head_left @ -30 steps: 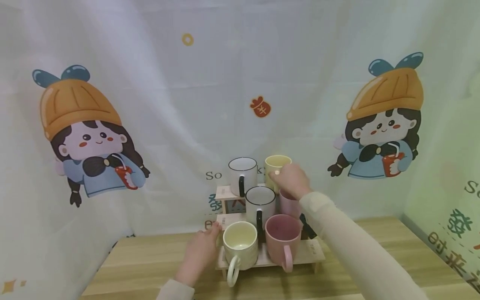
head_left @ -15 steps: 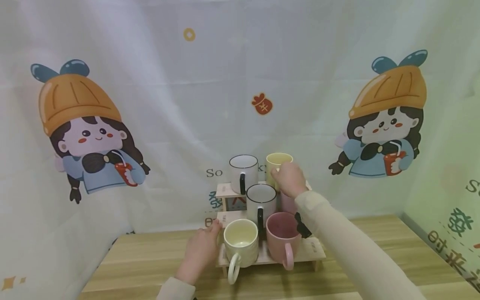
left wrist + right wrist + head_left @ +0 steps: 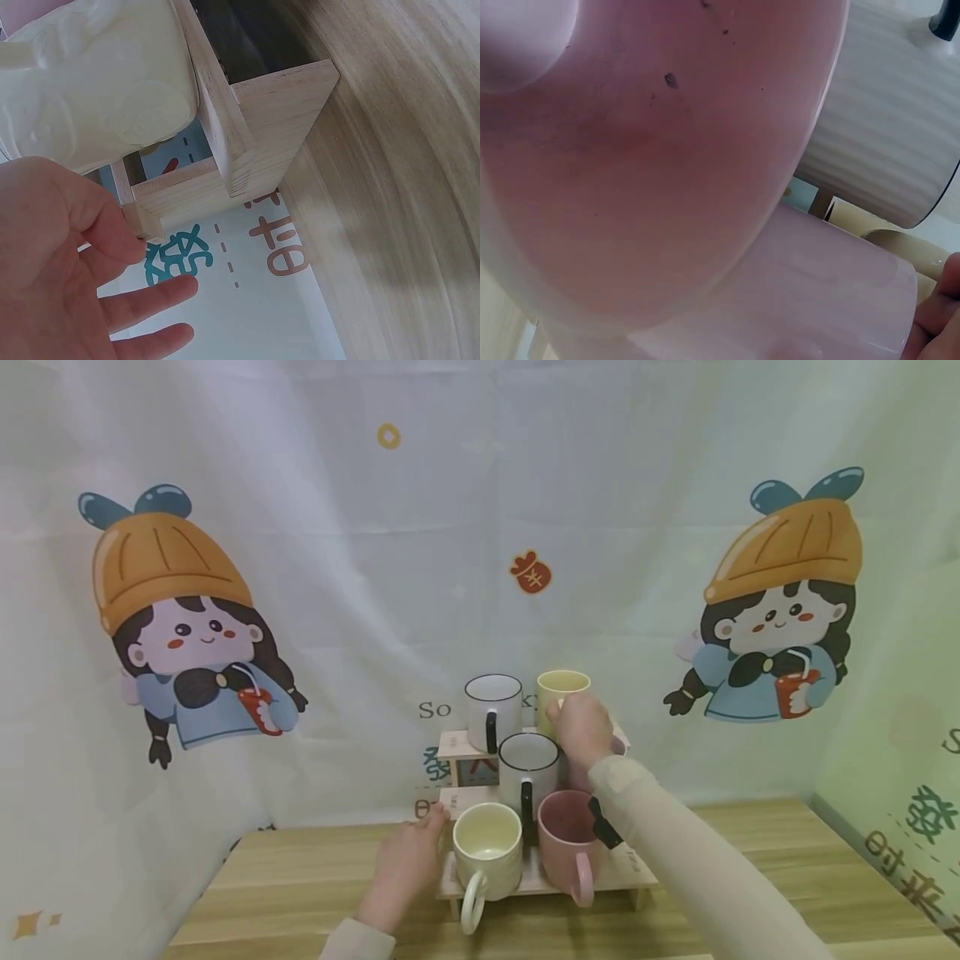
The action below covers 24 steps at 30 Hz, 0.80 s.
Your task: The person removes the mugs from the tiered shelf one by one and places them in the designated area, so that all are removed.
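A three-tier wooden rack (image 3: 468, 797) bears mugs in two columns. My right hand (image 3: 583, 727) grips the handle of the yellow mug (image 3: 547, 720) at the right of the top tier; the handle is mostly hidden by the fingers. Part of that right hand (image 3: 943, 311) shows at the edge of the right wrist view, beside a pink mug (image 3: 832, 270). At the rack's left side my left hand (image 3: 408, 864) pinches the end of the middle board. In the left wrist view, thumb and index finger meet at the rack's corner (image 3: 142, 223), the other fingers extended.
White mugs with black rims stand on the top (image 3: 504, 710) and middle tiers (image 3: 517, 777). In front are a cream mug (image 3: 491, 860) and a pink mug (image 3: 562, 852), handles toward me. A wooden tabletop (image 3: 300, 877) lies below, a printed curtain (image 3: 360, 610) behind.
The head view has shifted slightly. My right wrist and forearm have dropped a little, with the hand staying at the yellow mug. My left hand holds its place on the rack.
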Each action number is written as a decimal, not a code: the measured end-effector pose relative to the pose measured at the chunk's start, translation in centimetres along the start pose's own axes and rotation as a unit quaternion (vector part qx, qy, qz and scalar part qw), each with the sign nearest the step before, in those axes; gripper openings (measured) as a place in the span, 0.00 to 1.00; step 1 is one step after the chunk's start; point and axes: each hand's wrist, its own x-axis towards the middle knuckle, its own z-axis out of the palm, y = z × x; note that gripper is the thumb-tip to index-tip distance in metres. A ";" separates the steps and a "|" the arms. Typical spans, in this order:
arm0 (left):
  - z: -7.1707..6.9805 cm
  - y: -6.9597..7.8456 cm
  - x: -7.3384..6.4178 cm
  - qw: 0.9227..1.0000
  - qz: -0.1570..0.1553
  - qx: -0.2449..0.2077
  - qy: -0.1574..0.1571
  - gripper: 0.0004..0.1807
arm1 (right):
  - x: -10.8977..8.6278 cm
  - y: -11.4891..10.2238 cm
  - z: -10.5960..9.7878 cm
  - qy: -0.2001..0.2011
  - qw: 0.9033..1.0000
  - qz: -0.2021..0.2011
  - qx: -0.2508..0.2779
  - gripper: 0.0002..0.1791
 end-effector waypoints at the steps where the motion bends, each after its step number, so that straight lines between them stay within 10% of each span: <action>1: 0.0 0.1 0.0 1.000 0.002 0.000 0.003 0.27 | 0.1 0.1 0.0 0.003 1.000 -0.002 -0.005 0.22; 24: 0.0 0.1 0.1 1.000 0.004 0.016 0.010 0.27 | 0.6 1.0 -2.2 0.110 0.991 -0.075 -0.012 0.22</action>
